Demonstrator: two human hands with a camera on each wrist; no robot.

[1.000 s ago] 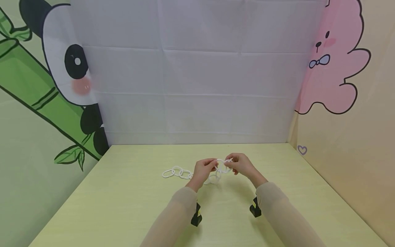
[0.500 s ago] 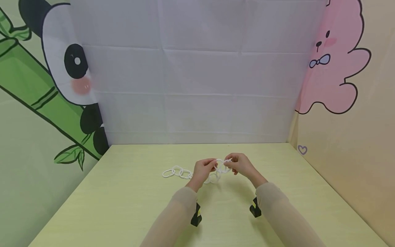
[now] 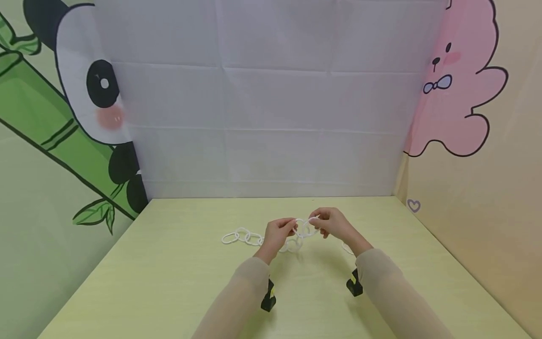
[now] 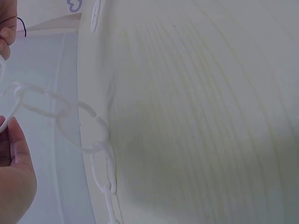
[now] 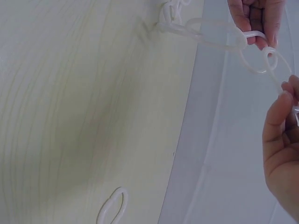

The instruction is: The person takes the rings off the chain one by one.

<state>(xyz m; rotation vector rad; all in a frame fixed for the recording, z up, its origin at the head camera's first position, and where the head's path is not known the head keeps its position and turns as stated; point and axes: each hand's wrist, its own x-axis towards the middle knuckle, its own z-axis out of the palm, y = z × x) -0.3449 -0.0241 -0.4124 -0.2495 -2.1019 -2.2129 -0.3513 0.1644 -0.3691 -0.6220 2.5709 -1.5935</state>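
Observation:
My left hand (image 3: 277,235) pinches a white plastic link at the end of a chain of white plastic links (image 4: 39,111), just above the table. From there the chain hangs down and runs left along the tabletop behind that hand. My right hand (image 3: 335,223) pinches another white link (image 5: 274,77) between thumb and fingers. In the right wrist view this link crosses the one in my left hand; I cannot tell whether they are hooked together. Part of it is hidden by my right fingers.
One loose white link (image 5: 99,215) lies on the pale wooden table (image 3: 169,282), beside my right wrist. A white cloth backdrop (image 3: 271,141) stands at the table's far edge. A black wrist camera mount (image 3: 268,296) hangs under each sleeve.
My right hand has shifted slightly up and right, its forearm moving right too. The loose link by that wrist now shows. My left hand stays nearly still, and both keep their grips.

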